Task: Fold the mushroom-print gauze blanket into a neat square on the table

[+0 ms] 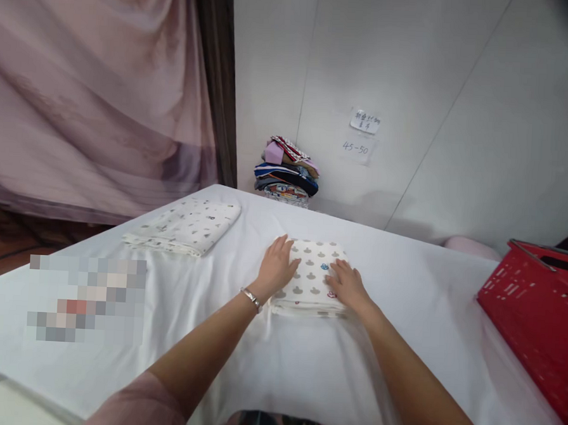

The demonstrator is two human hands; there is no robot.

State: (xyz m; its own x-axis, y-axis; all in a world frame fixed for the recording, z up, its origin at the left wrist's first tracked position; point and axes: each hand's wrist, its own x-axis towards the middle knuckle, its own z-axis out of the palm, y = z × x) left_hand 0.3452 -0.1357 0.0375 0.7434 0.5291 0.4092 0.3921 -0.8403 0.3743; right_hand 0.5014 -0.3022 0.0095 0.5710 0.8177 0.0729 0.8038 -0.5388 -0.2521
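Observation:
A folded white cloth [315, 279] printed with grey duck-like shapes and a few coloured ones lies flat in front of me. My left hand [277, 268] rests on its left edge, fingers stretched out. On the right edge lies my right hand [349, 284], its fingers spread and touching the cloth. Neither hand grips anything. Farther left on the same surface sits a second folded white cloth [188, 223] with small dark prints.
The table [404, 288] has a wrinkled white cover. A red plastic basket [536, 314] stands at the right edge. Behind the table rises a stack of folded clothes [289, 168] by the wall. A pink curtain [95, 88] hangs at left. A blurred patch [86, 300] hides part of the table.

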